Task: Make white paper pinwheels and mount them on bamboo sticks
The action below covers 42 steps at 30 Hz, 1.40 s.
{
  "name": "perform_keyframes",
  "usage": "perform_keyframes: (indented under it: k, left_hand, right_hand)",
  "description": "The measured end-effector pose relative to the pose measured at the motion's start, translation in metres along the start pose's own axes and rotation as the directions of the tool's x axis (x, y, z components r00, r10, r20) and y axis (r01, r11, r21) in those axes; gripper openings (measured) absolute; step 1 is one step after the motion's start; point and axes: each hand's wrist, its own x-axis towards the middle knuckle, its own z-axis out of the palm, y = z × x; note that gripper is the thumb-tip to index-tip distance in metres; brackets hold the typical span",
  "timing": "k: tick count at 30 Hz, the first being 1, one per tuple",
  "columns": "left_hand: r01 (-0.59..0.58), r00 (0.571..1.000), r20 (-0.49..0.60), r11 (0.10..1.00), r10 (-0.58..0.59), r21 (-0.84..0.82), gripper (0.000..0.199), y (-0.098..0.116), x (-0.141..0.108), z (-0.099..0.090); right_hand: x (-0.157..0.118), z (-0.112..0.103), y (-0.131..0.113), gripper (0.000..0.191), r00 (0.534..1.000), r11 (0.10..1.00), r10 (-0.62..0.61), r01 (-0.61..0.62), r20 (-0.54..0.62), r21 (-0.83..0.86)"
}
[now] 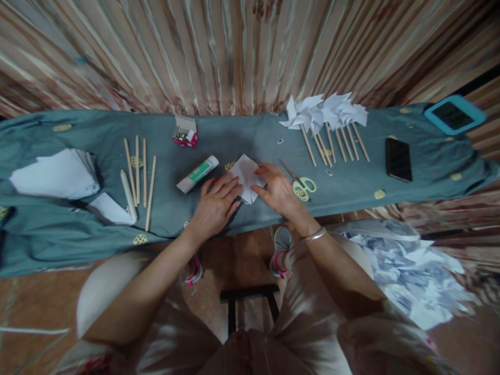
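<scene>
A white paper square (245, 174), turned corner-on with crease lines, lies on the cloth in front of me. My left hand (216, 205) rests flat with its fingertips on the square's left side. Over the right corner, my right hand (278, 191) touches the paper with thumb and forefinger apart. Just left of the square lies a glue stick (199, 173) with a green label. Scissors (300, 185) with pale green handles lie beside my right hand. Behind the glue stick, a small open red and white box (185, 131) holds shiny metal bits.
Paper pinwheels (326, 112) on wooden sticks lie at the back right, near a black phone (399, 159) and a blue-framed tablet (455, 114). Leftward are loose sticks (144, 172), a white rod (128, 195) and a paper stack (57, 174). A bag of paper pieces (410, 276) stands below right.
</scene>
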Motion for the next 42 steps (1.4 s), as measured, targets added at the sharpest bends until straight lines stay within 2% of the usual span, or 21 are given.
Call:
perform_keyframes:
  k: [7,15,23,28,33,37,40,42]
  left_hand:
    - [0.008,0.997,0.071,0.999,-0.005,-0.053,0.038,0.004,0.005,0.007]
    - [0.016,0.998,0.062,1.0,-0.014,-0.026,0.04,0.003,0.001,0.011]
    - [0.031,0.997,0.078,0.999,-0.027,-0.043,0.041,0.005,0.001,0.01]
    - [0.031,0.997,0.068,0.999,-0.028,-0.036,0.04,0.006,0.001,0.009]
    - [0.029,0.999,0.036,0.999,-0.028,-0.026,0.04,0.006,0.002,0.01]
    - [0.015,1.0,0.008,0.999,-0.015,-0.033,0.039,0.004,0.003,0.009]
    - [0.035,0.996,-0.078,0.999,-0.037,-0.025,0.039,-0.004,0.003,-0.001]
    - [0.102,0.982,-0.157,0.995,-0.102,-0.008,0.04,-0.014,0.0,-0.011]
  right_hand:
    - [0.001,0.003,0.006,0.046,1.0,0.999,-0.017,0.017,0.021,-0.029]
    - [-0.003,-0.005,-0.003,0.053,0.995,0.992,-0.073,0.079,0.065,-0.101]
    - [-0.01,-0.012,-0.01,0.059,0.988,0.989,-0.103,0.114,0.113,-0.097]
    - [-0.017,-0.013,-0.017,0.055,0.983,0.985,-0.113,0.129,0.143,-0.112]
    - [-0.02,-0.007,-0.024,0.052,0.978,0.987,-0.106,0.125,0.178,-0.105]
    - [-0.016,-0.006,-0.025,0.046,0.984,0.991,-0.104,0.115,0.142,-0.072]
    - [-0.012,-0.005,-0.024,0.045,0.991,0.994,-0.1,0.104,0.083,-0.042]
    - [-0.009,-0.003,-0.023,0.045,0.995,0.995,-0.091,0.093,0.046,-0.033]
